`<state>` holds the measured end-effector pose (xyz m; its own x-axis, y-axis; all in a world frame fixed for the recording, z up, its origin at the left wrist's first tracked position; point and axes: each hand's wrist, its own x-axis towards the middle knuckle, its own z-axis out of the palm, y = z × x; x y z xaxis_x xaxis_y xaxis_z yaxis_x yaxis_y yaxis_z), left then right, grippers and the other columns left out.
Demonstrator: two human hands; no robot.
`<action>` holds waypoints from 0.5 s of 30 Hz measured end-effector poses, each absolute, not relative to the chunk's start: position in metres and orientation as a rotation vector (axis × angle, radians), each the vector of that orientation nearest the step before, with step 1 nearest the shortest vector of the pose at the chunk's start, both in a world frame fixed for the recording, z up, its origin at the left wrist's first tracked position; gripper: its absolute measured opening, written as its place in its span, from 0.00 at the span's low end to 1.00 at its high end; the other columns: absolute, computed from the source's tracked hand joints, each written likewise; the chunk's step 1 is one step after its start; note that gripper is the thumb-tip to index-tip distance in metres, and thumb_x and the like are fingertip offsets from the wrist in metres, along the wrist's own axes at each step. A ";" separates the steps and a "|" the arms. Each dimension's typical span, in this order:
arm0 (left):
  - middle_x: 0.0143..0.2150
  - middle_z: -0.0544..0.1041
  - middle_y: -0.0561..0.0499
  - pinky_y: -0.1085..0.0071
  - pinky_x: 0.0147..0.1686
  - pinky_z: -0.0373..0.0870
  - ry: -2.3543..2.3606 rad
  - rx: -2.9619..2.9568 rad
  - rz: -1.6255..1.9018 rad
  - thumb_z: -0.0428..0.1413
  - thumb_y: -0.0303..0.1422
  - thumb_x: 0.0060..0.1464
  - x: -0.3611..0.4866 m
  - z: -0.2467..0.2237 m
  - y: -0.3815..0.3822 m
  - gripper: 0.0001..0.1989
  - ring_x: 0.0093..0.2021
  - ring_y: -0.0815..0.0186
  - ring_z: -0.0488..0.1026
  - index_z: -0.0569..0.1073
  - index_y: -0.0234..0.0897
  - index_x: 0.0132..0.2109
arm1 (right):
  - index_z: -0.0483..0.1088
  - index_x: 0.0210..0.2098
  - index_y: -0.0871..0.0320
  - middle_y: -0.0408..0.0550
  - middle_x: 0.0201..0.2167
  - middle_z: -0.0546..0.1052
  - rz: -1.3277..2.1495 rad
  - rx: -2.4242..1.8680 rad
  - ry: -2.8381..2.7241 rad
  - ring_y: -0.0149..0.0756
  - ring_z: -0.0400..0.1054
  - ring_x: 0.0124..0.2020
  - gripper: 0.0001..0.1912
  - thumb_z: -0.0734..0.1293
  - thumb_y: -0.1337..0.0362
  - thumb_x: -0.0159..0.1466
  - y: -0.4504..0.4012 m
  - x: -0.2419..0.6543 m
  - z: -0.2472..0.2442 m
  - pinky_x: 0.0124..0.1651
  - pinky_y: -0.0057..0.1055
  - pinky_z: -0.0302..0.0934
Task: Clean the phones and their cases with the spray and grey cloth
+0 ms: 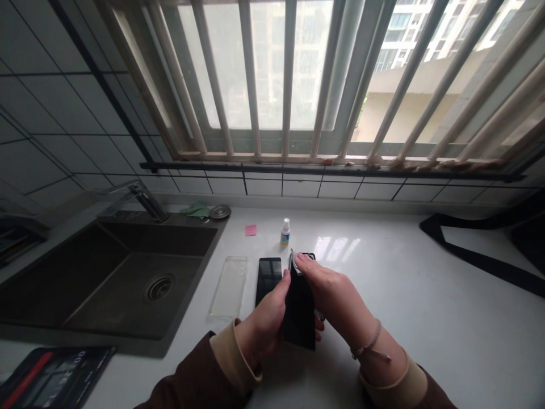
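Observation:
My left hand (268, 315) is closed around a dark, flat phone (299, 321), tilted on its edge above the counter, with the fingertips showing past its right side. My right hand (327, 281) lies over the phone's upper part, its fingers pressing a small greyish-white cloth (297, 264) against it. Much of the cloth is hidden under these fingers. Just left of the held phone, a second phone (269, 270) rests on the counter, partly covered by my left hand. Further left lies a clear phone case (230, 287). A small white-capped spray bottle (285, 234) stands upright behind the phones.
A dark sink (170, 250) with a metal faucet (147, 200) is on the left. Near it are a green cloth (196, 211), a round drain cover (219, 212) and a pink note (251, 230). A black strap (481, 267) lies at right; a dark printed packet (55, 375) sits front left.

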<state>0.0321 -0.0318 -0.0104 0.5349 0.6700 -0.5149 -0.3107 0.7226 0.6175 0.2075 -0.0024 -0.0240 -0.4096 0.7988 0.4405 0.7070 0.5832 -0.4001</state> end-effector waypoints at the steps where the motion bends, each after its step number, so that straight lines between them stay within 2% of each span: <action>1: 0.33 0.82 0.36 0.63 0.35 0.78 0.810 0.483 0.622 0.39 0.64 0.67 0.032 -0.010 -0.031 0.45 0.31 0.55 0.81 0.80 0.25 0.51 | 0.69 0.68 0.55 0.54 0.67 0.73 0.208 -1.172 -2.223 0.44 0.71 0.67 0.34 0.64 0.81 0.66 -0.003 0.207 -0.024 0.69 0.43 0.69; 5: 0.40 0.84 0.37 0.62 0.35 0.78 0.768 0.439 0.719 0.43 0.62 0.68 0.033 -0.010 -0.029 0.40 0.33 0.55 0.82 0.77 0.30 0.60 | 0.66 0.71 0.51 0.49 0.69 0.71 0.250 -1.049 -2.276 0.41 0.68 0.69 0.40 0.66 0.83 0.63 -0.005 0.206 -0.026 0.72 0.41 0.64; 8: 0.50 0.84 0.38 0.58 0.42 0.80 0.691 0.379 0.814 0.45 0.58 0.70 0.034 -0.013 -0.024 0.34 0.41 0.53 0.83 0.73 0.36 0.66 | 0.66 0.71 0.52 0.49 0.69 0.72 0.304 -0.950 -2.350 0.40 0.68 0.69 0.41 0.67 0.83 0.61 -0.006 0.204 -0.025 0.75 0.40 0.59; 12: 0.52 0.83 0.33 0.55 0.56 0.76 0.604 0.251 0.913 0.44 0.54 0.72 0.034 -0.013 -0.017 0.35 0.51 0.50 0.82 0.73 0.26 0.63 | 0.71 0.67 0.51 0.45 0.65 0.76 0.380 -0.849 -2.396 0.36 0.68 0.68 0.33 0.64 0.81 0.67 -0.010 0.201 -0.018 0.77 0.41 0.54; 15: 0.51 0.82 0.29 0.55 0.60 0.74 0.644 0.168 0.954 0.43 0.54 0.73 0.031 -0.009 -0.014 0.37 0.54 0.49 0.81 0.74 0.21 0.61 | 0.73 0.64 0.51 0.44 0.65 0.76 0.421 -0.779 -2.418 0.35 0.68 0.68 0.28 0.63 0.79 0.70 -0.015 0.198 -0.010 0.79 0.42 0.48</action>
